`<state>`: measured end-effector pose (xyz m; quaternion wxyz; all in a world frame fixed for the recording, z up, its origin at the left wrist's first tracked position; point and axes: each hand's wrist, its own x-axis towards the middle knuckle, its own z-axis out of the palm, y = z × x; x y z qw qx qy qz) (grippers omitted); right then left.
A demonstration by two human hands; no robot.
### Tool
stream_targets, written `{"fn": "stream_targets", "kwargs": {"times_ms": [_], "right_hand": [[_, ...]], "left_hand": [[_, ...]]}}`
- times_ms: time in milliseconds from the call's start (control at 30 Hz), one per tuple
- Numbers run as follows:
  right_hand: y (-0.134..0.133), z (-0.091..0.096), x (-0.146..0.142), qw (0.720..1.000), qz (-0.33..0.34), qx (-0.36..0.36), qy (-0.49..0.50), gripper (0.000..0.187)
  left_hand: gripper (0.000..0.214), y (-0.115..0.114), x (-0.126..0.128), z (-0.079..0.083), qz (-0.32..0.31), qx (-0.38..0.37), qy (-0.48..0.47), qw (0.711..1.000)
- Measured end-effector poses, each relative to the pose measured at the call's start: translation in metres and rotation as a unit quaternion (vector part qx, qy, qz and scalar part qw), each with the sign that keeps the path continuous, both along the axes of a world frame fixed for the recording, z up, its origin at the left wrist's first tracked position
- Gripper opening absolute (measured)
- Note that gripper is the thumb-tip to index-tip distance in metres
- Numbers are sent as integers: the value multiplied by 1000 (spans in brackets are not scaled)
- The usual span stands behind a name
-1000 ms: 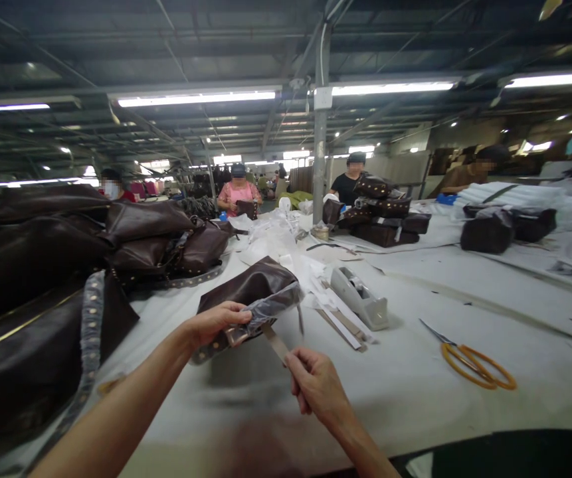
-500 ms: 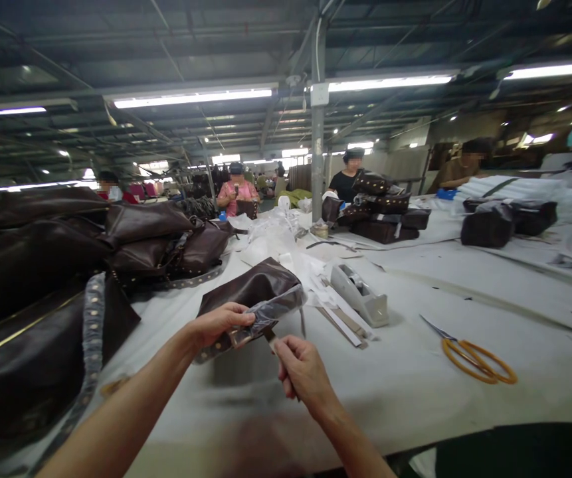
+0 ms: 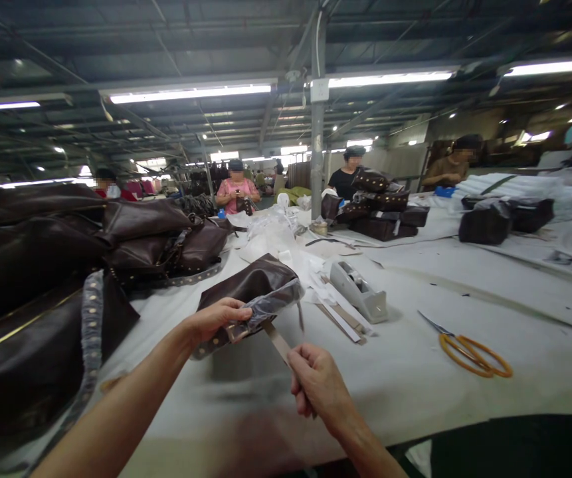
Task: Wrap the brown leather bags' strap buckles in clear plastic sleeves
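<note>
A dark brown leather bag (image 3: 250, 285) with gold studs is held above the table, partly wrapped in clear plastic film (image 3: 278, 299). My left hand (image 3: 222, 317) is closed on its near side, thumb on top over the film. My right hand (image 3: 318, 382) pinches a flat grey-brown strip (image 3: 278, 343). The strip's far end meets the bag's underside near my left fingers; whether it goes inside or is fixed there is hidden. Behind the bag, more flat strips (image 3: 343, 318), white and brown, lie beside a grey tape dispenser (image 3: 358, 292).
Orange-handled scissors (image 3: 475, 355) lie to the right on the white-covered table (image 3: 415, 392). Brown bags (image 3: 31, 259) are heaped at left, one with a studded, film-wrapped strap (image 3: 92, 325). Another bag stack (image 3: 382, 209) stands behind, near a post (image 3: 318, 139). Several people work across the table.
My right hand has moved right and slightly down, away from the bag, and a longer stretch of the strip now shows. My left hand keeps its hold on the bag.
</note>
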<state>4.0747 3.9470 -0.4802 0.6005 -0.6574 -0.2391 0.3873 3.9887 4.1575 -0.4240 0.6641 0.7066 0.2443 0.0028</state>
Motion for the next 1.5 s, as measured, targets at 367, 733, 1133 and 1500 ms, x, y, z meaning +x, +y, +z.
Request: {"fn": "stream_targets", "kwargs": {"times_ms": [367,733,1133,1500], "right_hand": [[-7,5,1,1000,-3,9,27,19],[-12,6,6,999,4,22,48,15],[1,0,10,1000,7,27,9,17],[46,-12,6,990,19,135,28,44]], "left_hand": [[44,1,-1,4,9,-9,10,1000],[40,8,4,10,-10,2,21,1000],[44,4,8,8,-3,8,19,1000],[47,-2,6,1,-27,14,-6,1000]]}}
